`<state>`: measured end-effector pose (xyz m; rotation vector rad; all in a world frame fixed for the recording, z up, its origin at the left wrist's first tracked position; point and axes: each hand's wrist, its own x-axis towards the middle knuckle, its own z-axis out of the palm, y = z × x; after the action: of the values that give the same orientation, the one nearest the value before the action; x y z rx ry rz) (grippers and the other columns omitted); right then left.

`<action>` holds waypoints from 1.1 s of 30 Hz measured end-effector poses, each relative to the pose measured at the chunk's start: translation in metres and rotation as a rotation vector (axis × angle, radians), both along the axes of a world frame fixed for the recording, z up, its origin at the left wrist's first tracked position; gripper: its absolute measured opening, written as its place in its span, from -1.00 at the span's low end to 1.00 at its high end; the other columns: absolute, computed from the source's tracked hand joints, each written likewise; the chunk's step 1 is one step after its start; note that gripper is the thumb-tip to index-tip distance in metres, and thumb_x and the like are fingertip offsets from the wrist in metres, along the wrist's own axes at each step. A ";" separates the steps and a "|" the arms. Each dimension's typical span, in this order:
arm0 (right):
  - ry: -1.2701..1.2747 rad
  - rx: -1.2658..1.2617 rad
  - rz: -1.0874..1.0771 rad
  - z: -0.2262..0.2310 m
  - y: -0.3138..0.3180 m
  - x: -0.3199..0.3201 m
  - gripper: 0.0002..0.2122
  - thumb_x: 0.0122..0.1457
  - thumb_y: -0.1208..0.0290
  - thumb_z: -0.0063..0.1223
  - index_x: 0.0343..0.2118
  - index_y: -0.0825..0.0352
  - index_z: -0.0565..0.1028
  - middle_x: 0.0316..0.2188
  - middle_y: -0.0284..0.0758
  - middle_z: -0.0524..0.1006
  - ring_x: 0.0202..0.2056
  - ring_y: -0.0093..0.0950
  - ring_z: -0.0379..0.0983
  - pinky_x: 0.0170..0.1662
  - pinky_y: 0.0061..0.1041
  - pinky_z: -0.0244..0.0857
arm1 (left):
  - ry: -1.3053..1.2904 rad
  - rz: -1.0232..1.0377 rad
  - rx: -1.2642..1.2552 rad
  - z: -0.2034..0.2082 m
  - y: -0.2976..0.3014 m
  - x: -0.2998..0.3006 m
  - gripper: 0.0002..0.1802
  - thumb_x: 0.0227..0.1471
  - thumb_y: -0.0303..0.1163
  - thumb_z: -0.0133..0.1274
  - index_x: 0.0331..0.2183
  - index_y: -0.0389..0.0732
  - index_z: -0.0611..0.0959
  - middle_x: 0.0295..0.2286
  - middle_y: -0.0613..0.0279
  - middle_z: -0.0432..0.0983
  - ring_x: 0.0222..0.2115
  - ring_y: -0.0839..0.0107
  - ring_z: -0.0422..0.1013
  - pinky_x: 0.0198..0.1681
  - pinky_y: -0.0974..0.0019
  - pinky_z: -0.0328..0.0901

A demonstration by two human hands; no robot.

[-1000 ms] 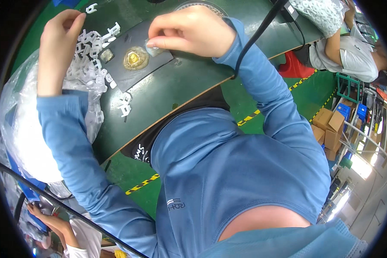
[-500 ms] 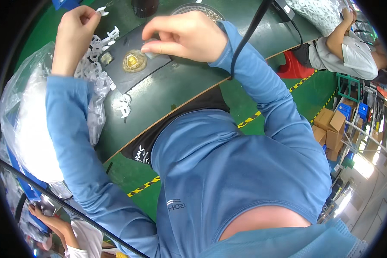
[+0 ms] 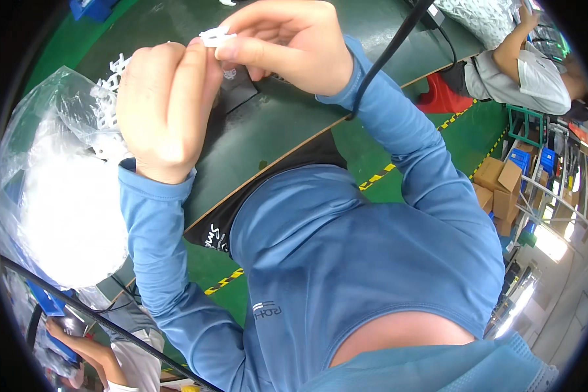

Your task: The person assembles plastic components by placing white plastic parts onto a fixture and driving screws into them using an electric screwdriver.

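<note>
Over the far side of the green table point(image 3: 274, 134), my two hands meet around a small white plastic part point(image 3: 215, 37). My left hand point(image 3: 166, 108), its back toward me, closes its fingertips on the part's left end. From the right, my right hand point(image 3: 294, 46) pinches the other end between thumb and fingers. Below the right fingers a small shiny, clear bit shows above the dark mat point(image 3: 243, 93), mostly hidden. Loose white plastic parts point(image 3: 108, 108) lie in a pile beyond my left hand, partly covered by it.
A clear plastic bag point(image 3: 59, 101) and a large, glaring white bulk stand left of the table. A black cable point(image 3: 379, 62) crosses at the right. Co-workers sit at both sides, one beside a red stool point(image 3: 443, 95). Cardboard boxes point(image 3: 500, 183) stand further right.
My left hand has come right and nearer from the pile with a white part. My right hand has moved slightly up and now grips that part too.
</note>
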<state>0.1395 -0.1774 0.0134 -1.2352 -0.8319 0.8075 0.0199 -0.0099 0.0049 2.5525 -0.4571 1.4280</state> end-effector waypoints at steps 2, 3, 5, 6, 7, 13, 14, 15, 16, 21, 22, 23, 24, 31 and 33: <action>-0.331 -0.076 -0.077 0.017 -0.001 -0.006 -0.77 0.25 0.58 0.23 -0.07 0.52 0.55 -0.39 -0.35 0.63 -0.42 -0.73 0.52 -0.39 -0.74 0.35 | 0.007 0.010 0.038 -0.001 0.002 -0.001 -0.64 -0.22 -0.64 0.36 -0.25 -0.42 0.69 -0.41 0.07 0.51 -0.46 0.17 0.45 -0.44 0.21 0.36; -0.662 -0.148 -0.156 0.023 -0.001 -0.008 -0.76 0.25 0.60 0.22 -0.05 0.52 0.55 -0.38 -0.34 0.63 -0.42 -0.72 0.52 -0.39 -0.74 0.35 | 0.044 0.009 0.043 0.001 0.002 0.000 -0.64 -0.22 -0.63 0.35 -0.25 -0.41 0.69 -0.41 0.07 0.51 -0.44 0.16 0.46 -0.42 0.22 0.37; -0.312 0.088 -0.165 0.002 -0.001 0.008 -0.76 0.11 0.64 0.29 -0.14 0.46 0.60 -0.48 -0.43 0.55 -0.52 -0.75 0.38 -0.49 -0.71 0.26 | 0.089 0.028 -0.056 0.000 0.002 0.001 -0.65 -0.20 -0.67 0.31 -0.25 -0.36 0.69 -0.39 0.08 0.53 -0.39 0.15 0.48 -0.36 0.24 0.39; -0.557 0.034 -0.210 0.004 -0.002 0.012 -0.76 0.05 0.64 0.31 -0.18 0.43 0.62 -0.52 -0.46 0.51 -0.56 -0.75 0.33 -0.52 -0.69 0.22 | 0.080 0.061 -0.146 -0.003 0.004 0.001 -0.66 -0.19 -0.68 0.29 -0.25 -0.34 0.70 -0.40 0.09 0.53 -0.40 0.16 0.48 -0.35 0.24 0.39; -0.663 0.076 -0.240 0.007 0.001 0.013 -0.78 -0.06 0.61 0.33 -0.28 0.38 0.63 -0.59 -0.44 0.43 -0.62 -0.69 0.26 -0.56 -0.63 0.16 | 0.071 0.094 -0.236 -0.004 0.007 0.000 -0.68 -0.18 -0.70 0.27 -0.26 -0.32 0.70 -0.40 0.10 0.54 -0.41 0.16 0.48 -0.35 0.24 0.39; -1.006 0.055 -0.045 0.004 0.001 0.021 -0.81 -0.12 0.50 0.31 -0.41 0.31 0.54 -0.61 -0.35 0.39 -0.60 -0.39 0.39 -0.51 -0.43 0.28 | 0.118 0.093 -0.449 -0.005 0.009 -0.001 -0.80 -0.07 -0.67 0.25 -0.30 -0.30 0.71 -0.45 0.17 0.55 -0.46 0.32 0.47 -0.35 0.32 0.38; -1.547 -0.245 0.012 0.028 0.003 0.011 -0.82 -0.13 0.48 0.29 -0.42 0.29 0.52 -0.60 -0.35 0.40 -0.59 -0.35 0.40 -0.49 -0.39 0.30 | 0.123 0.084 -0.453 -0.005 0.009 -0.002 -0.81 -0.06 -0.66 0.25 -0.31 -0.29 0.70 -0.45 0.18 0.55 -0.46 0.32 0.47 -0.36 0.32 0.38; -1.546 -0.243 0.017 0.024 0.005 0.014 -0.82 -0.13 0.48 0.29 -0.42 0.29 0.52 -0.60 -0.35 0.40 -0.59 -0.35 0.40 -0.49 -0.39 0.30 | 0.124 0.089 -0.454 -0.007 0.010 -0.002 -0.81 -0.06 -0.66 0.25 -0.31 -0.29 0.70 -0.45 0.18 0.55 -0.46 0.32 0.47 -0.36 0.32 0.38; -1.145 -0.238 0.046 0.017 0.007 0.018 -0.81 -0.13 0.48 0.30 -0.42 0.29 0.53 -0.60 -0.35 0.40 -0.58 -0.35 0.41 -0.49 -0.40 0.30 | 0.124 0.074 -0.441 -0.008 0.012 -0.001 -0.83 -0.06 -0.64 0.25 -0.32 -0.29 0.70 -0.45 0.19 0.54 -0.46 0.33 0.47 -0.36 0.33 0.38; -1.527 -0.279 0.035 0.021 0.007 0.010 -0.82 -0.12 0.48 0.30 -0.41 0.30 0.53 -0.60 -0.35 0.40 -0.58 -0.35 0.42 -0.49 -0.40 0.31 | 0.139 0.070 -0.430 -0.009 0.012 -0.003 -0.86 -0.04 -0.61 0.26 -0.34 -0.28 0.70 -0.45 0.20 0.54 -0.46 0.33 0.48 -0.36 0.34 0.37; -1.271 -0.137 0.019 0.008 0.005 0.016 -0.79 -0.12 0.46 0.33 -0.38 0.30 0.55 -0.61 -0.36 0.41 -0.58 -0.37 0.41 -0.49 -0.41 0.31 | 0.167 0.058 -0.462 -0.009 0.010 -0.004 -0.86 -0.03 -0.61 0.26 -0.33 -0.28 0.70 -0.46 0.20 0.53 -0.46 0.35 0.48 -0.36 0.35 0.37; -1.010 -0.001 0.005 0.003 0.007 0.018 -0.76 -0.12 0.44 0.37 -0.35 0.31 0.57 -0.61 -0.37 0.41 -0.59 -0.39 0.41 -0.49 -0.42 0.31 | 0.195 0.047 -0.494 -0.010 0.009 -0.005 -0.86 -0.02 -0.61 0.26 -0.32 -0.29 0.70 -0.46 0.21 0.53 -0.45 0.37 0.47 -0.36 0.37 0.37; -1.009 -0.001 0.008 0.004 0.005 0.019 -0.76 -0.12 0.44 0.37 -0.35 0.31 0.57 -0.61 -0.37 0.41 -0.59 -0.39 0.41 -0.49 -0.42 0.31 | 0.196 0.049 -0.495 -0.009 0.007 -0.007 -0.86 -0.02 -0.61 0.26 -0.32 -0.29 0.70 -0.46 0.21 0.53 -0.45 0.37 0.47 -0.36 0.37 0.37; -0.702 0.212 -0.444 0.021 -0.005 0.034 -0.37 -0.10 0.42 0.52 0.06 0.43 0.46 -0.16 -0.29 0.56 -0.22 -0.58 0.49 -0.19 -0.57 0.35 | 0.482 -0.154 -0.670 -0.005 -0.004 -0.011 -0.66 -0.09 -0.44 0.40 -0.23 -0.31 0.68 -0.42 0.24 0.47 -0.40 0.43 0.40 -0.32 0.39 0.31; -0.595 0.442 -0.336 0.034 0.019 0.038 -0.25 -0.08 0.39 0.53 0.18 0.45 0.34 -0.05 -0.23 0.53 -0.06 -0.49 0.51 0.00 -0.50 0.39 | 0.537 -0.122 -0.577 -0.010 -0.007 -0.009 -0.61 -0.14 -0.41 0.44 -0.24 -0.31 0.68 -0.44 0.23 0.46 -0.40 0.35 0.38 -0.31 0.32 0.32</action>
<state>0.1770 -0.1580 0.0478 -1.1754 -1.1619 -0.0387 0.0108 -0.0165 -0.0048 2.2393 -0.0861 0.6499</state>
